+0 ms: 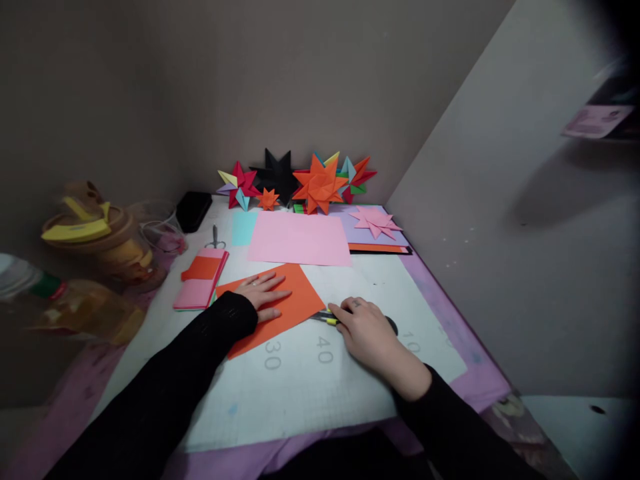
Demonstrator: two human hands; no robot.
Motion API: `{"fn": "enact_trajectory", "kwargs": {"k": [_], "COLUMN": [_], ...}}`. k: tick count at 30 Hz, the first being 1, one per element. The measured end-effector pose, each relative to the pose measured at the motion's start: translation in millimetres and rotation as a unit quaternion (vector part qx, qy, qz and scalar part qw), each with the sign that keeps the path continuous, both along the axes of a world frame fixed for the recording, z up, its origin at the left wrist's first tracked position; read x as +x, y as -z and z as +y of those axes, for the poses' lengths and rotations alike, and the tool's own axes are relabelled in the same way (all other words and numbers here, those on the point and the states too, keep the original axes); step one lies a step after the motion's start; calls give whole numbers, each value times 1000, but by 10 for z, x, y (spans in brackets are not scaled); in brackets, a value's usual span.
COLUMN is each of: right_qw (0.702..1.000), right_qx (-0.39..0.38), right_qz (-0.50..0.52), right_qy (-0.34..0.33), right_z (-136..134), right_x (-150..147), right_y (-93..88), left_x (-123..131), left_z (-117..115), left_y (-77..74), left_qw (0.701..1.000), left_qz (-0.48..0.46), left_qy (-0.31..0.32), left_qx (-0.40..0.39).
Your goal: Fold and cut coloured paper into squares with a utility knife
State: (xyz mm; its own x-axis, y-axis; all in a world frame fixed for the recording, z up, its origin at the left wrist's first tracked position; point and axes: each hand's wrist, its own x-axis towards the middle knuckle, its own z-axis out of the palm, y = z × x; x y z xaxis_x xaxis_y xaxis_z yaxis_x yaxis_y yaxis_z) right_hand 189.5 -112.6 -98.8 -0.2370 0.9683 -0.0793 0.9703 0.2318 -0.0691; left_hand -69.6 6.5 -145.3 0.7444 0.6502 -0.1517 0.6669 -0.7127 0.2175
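Observation:
An orange sheet of paper (300, 293) lies at an angle on the white cutting mat (280, 407). Spread flat on its left half is my left hand (263, 293), fingers apart. My right hand (363, 330) is closed around a utility knife (326, 317) with yellow and black parts. The knife lies low along the mat, its front end at the orange sheet's right corner. Whether the blade goes under the paper I cannot tell. Left of the sheet rests a stack of pink and red paper (193, 291) with an orange piece (203, 268) on top.
Behind the orange sheet lie a large pink sheet (300, 239), scissors (215, 239) and a pink paper star (376, 221). Several folded stars, one large and orange (320, 187), lean against the wall. A phone (194, 211), a lidded cup (100, 240) and a bottle (75, 300) stand left.

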Motion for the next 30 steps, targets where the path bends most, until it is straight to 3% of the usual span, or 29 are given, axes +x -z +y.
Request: {"fn": "enact_trajectory", "kwargs": {"k": [30], "right_qw": [995], "right_qx": [-21], "right_qz": [16], "right_qy": [-96], "right_z": [-67], "right_x": [-536], "right_y": [-46], "left_x": [9], "left_z": [-22], "left_y": [-56], "left_qw": [1000], "left_qz": [-12], "left_qy": [0], "left_qx": [-27]}}
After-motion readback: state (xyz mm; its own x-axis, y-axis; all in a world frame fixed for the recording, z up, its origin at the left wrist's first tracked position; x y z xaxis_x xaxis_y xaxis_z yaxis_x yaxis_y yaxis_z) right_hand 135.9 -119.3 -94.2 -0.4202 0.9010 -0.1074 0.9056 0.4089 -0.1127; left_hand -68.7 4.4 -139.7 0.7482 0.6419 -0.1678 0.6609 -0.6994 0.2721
